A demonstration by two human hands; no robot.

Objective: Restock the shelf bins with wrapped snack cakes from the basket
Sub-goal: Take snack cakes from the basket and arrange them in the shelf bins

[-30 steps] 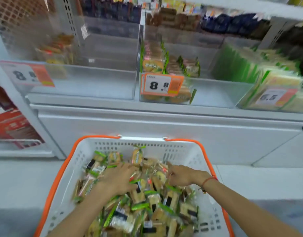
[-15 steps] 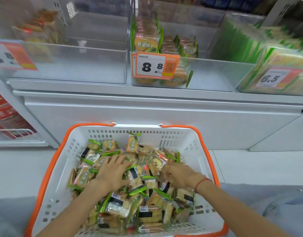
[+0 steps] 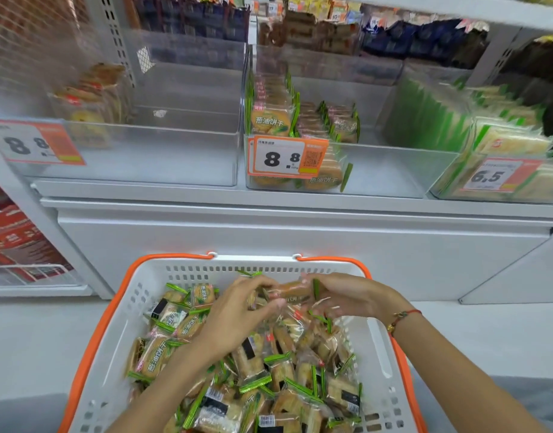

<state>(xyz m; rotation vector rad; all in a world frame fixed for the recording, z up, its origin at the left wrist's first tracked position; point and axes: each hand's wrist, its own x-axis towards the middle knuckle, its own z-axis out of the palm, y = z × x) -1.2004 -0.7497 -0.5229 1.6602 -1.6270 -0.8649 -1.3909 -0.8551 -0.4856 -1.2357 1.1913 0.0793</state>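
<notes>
Left hand [image 3: 237, 310] and right hand [image 3: 347, 300] meet over the far end of the basket [image 3: 119, 323], both pinching one wrapped snack cake [image 3: 289, 292] by its ends. Its long axis runs left-right, roughly level, raised just above the heap of cakes [image 3: 269, 385] filling the basket. Up on the shelf [image 3: 300, 214]: left bin [image 3: 144, 157] nearly bare, middle bin [image 3: 378, 170] partly stocked behind an 8.8 price tag [image 3: 284, 157], right bin [image 3: 503, 151] packed with green-edged packs. White shop floor [image 3: 25, 339].
</notes>
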